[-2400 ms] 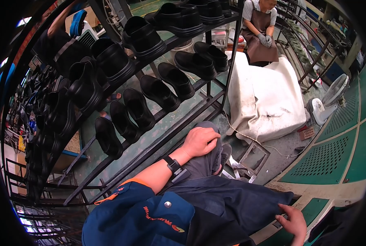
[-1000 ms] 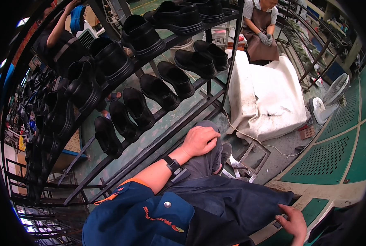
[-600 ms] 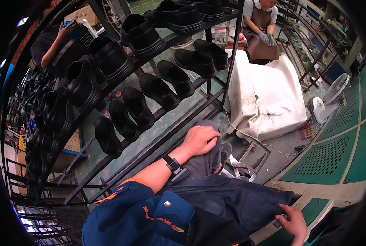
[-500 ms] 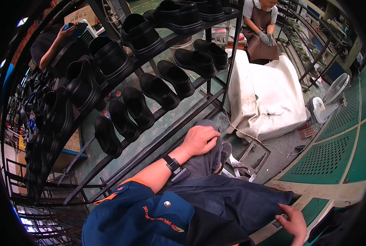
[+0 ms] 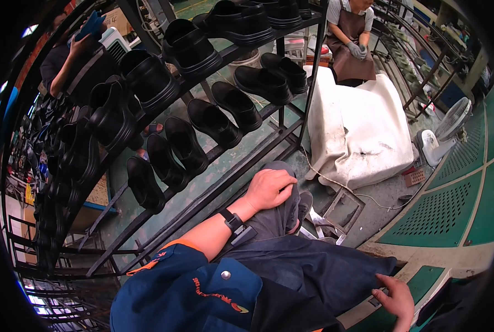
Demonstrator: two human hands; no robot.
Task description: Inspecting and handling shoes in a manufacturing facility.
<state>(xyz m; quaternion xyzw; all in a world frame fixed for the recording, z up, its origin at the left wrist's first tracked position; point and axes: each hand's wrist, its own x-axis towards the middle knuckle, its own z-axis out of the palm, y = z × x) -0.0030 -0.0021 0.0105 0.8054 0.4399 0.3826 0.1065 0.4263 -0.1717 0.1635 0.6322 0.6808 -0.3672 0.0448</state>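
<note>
Meanwhile the left hand (image 5: 269, 188) lies flat on the grey-trousered knee (image 5: 274, 218), its grip released, beside the black metal shoe rack (image 5: 241, 160). The right hand (image 5: 396, 299) pinches the dark blue apron hem (image 5: 335, 274); a firmer pinch would probably hold it better.

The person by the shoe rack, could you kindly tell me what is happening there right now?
The person sits beside a metal rack of black shoes. Their left hand rests on their raised knee, holding nothing. Their right hand touches the dark apron over their lap. Beyond a white cloth-covered bundle, a co-worker in gloves sits working.
</note>
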